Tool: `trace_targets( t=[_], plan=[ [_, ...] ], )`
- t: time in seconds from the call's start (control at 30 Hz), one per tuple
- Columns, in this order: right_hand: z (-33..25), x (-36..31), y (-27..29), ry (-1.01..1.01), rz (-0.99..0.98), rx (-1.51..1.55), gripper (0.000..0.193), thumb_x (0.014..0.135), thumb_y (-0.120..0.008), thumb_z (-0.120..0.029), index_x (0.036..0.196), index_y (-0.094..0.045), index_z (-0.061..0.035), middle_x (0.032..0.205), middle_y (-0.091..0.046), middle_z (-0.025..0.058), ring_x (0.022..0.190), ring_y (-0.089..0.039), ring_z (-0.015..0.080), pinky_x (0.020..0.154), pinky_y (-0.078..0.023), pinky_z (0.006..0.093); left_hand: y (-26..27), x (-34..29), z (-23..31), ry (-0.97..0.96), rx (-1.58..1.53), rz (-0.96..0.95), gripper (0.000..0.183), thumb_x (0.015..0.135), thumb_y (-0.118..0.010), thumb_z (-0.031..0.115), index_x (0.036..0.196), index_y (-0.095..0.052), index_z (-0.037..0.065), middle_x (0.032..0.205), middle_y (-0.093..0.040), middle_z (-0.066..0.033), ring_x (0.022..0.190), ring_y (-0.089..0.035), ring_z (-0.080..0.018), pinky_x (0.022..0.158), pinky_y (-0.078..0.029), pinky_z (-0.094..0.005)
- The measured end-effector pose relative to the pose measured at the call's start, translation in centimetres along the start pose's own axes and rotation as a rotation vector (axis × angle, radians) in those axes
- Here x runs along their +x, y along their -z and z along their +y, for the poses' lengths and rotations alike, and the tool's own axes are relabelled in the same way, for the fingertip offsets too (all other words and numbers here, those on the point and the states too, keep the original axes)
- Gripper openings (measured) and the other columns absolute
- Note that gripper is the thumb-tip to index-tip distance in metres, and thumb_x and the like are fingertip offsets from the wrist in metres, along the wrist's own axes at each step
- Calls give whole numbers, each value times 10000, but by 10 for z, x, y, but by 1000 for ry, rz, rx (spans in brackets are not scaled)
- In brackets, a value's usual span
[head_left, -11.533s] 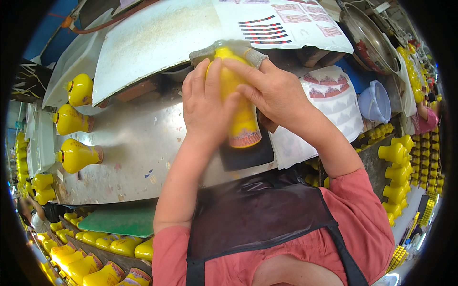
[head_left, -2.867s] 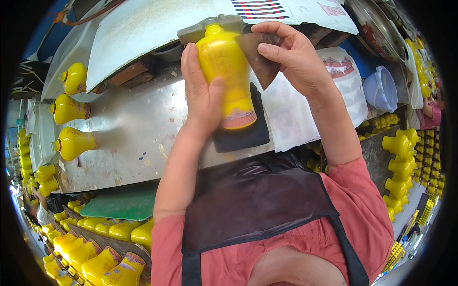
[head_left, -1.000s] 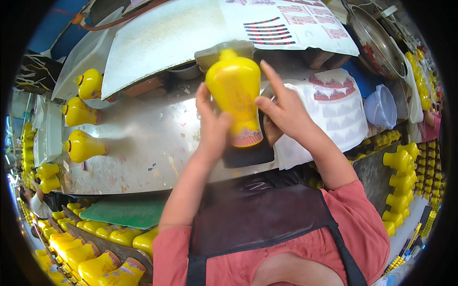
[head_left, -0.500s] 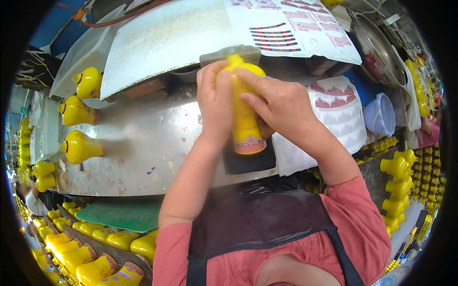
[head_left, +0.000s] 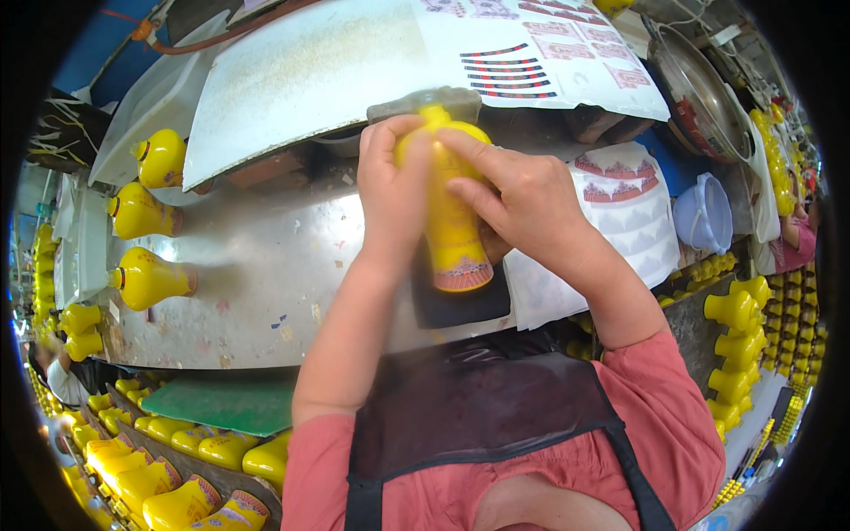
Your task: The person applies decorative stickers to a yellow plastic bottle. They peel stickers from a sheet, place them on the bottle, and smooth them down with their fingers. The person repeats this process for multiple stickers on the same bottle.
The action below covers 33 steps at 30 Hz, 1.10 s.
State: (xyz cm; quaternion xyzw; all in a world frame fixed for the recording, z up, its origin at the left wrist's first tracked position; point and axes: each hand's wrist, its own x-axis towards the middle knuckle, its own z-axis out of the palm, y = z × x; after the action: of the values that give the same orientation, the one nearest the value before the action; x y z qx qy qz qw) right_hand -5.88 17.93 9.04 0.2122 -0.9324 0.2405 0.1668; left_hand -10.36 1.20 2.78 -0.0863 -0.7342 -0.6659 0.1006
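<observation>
Glossy yellow bottle point(head_left: 454, 228), scuffed metal tabletop point(head_left: 266, 257), smooth plastic bucket point(head_left: 697, 217)

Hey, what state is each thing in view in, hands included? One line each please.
Glossy yellow patterned bottle: between both hands, neck pointing away.
Bare left hand: blurred, on the bottle's upper part.
Bare right hand: fingers bent, touching the bottle.
Flat black pad: partly hidden by the bottle.
White label sheet: upper rows red-printed, lower rows pale.
Three other yellow bottles: spaced in a row.
Grey metal tabletop: flecked with small scraps.
</observation>
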Motion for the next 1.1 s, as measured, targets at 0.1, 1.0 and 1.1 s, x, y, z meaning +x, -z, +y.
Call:
trace_targets(
  t=[0.1,1.0,1.1],
  plan=[
    [1,0,0,-6,-2,12,448,924,-735,-242,1352,-662,-130,923,-746,152,738,-721,320,642,-569,393,2,3,1,208,-238,-18,335,1075,-560,273,1251,-624,-5,1224,-618,-98,1120,-580,-165,1018,-453,-306],
    [12,13,21,-475,-123,573,427,998,-592,-133,1419,-625,-75,1034,-687,-1,933,-606,42,805,-513,243,7,-29,-20,-367,193,-103,705,998,-569,313,1550,-306,-39,1539,-372,-270,1433,-366,-434,1220,-270,-496],
    [15,29,38,-543,-81,975,266,976,-631,-108,1232,-659,-43,1029,-657,-18,953,-597,43,829,-520,235,9,-28,-20,-347,160,-132,736,985,-590,316,1553,-292,-45,1540,-365,-274,1433,-362,-440,1217,-272,-501]
  ],
)
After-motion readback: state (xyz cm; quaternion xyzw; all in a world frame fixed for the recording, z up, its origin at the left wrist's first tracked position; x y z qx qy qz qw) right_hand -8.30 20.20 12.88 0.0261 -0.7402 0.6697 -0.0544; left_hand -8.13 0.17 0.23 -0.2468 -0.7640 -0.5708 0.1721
